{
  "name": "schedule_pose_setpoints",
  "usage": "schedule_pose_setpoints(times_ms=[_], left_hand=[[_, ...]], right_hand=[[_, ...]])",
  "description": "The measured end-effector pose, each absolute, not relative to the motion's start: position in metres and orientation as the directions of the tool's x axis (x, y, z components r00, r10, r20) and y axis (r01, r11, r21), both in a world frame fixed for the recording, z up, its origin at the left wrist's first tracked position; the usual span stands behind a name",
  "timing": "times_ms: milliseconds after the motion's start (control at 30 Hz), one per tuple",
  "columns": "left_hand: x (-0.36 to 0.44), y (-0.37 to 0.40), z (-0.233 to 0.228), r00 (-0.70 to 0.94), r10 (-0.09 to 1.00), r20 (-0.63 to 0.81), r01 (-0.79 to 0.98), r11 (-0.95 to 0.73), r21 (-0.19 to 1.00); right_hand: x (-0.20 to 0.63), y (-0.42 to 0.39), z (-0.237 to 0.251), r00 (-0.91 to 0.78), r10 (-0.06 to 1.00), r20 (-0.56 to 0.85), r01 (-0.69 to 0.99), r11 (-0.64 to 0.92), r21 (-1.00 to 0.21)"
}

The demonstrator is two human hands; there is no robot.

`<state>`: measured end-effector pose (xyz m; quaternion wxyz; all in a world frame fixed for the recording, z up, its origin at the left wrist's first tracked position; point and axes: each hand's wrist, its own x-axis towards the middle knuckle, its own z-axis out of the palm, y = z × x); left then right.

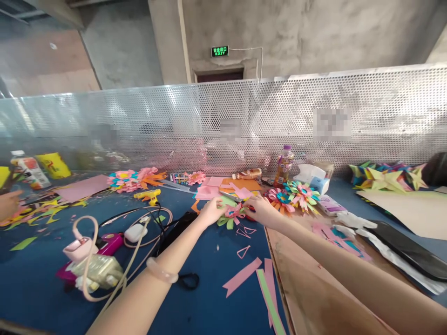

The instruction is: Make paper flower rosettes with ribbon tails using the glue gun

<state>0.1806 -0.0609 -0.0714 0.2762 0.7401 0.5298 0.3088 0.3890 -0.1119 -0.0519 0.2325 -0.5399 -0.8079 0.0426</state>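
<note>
In the middle of the table my left hand (212,211) is closed, its fingertips pinching a piece of green paper (228,202). My right hand (261,210) is closed round scissors (228,195), whose blades point left over the green paper and whose red handle shows partly under the fingers. Between the two hands lies a pink and green paper flower (233,212), partly covered by them. Just behind are pink paper sheets (209,191) and an orange sheet (246,183). Finished-looking paper flowers (301,195) sit right of my right hand.
A yellow glue gun (149,196), tangled cables and a power strip (98,270) occupy the left. Pink paper strips (242,276) lie in front, beside a cardboard sheet (307,279). A drink bottle (283,165) stands behind; a perforated metal screen (157,125) closes the far edge. Another person's hand (9,204) shows far left.
</note>
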Motion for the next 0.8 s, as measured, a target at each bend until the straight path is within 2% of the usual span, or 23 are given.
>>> schedule_pose_setpoints(times_ms=[200, 400, 500, 700, 800], left_hand=[[0.177, -0.074, -0.042, 0.348, 0.892, 0.288, 0.331, -0.404, 0.853], [0.175, -0.089, -0.021, 0.469, 0.829, 0.305, 0.166, -0.423, 0.891], [0.175, -0.087, -0.022, 0.447, 0.846, 0.289, 0.161, -0.395, 0.905], [0.177, -0.085, -0.024, 0.4, 0.871, 0.285, 0.144, -0.366, 0.919], [0.178, -0.087, -0.022, 0.41, 0.864, 0.291, 0.127, -0.37, 0.92]], right_hand=[[0.391, -0.111, -0.019, -0.223, 0.928, 0.3, 0.744, 0.361, -0.563], [0.404, -0.106, 0.002, -0.286, 0.957, 0.042, 0.551, 0.2, -0.81], [0.409, -0.102, 0.007, -0.319, 0.948, 0.005, 0.492, 0.17, -0.854], [0.401, -0.108, 0.012, -0.363, 0.916, 0.172, 0.421, 0.326, -0.847], [0.39, -0.11, 0.008, -0.42, 0.886, 0.199, 0.391, 0.374, -0.841]])
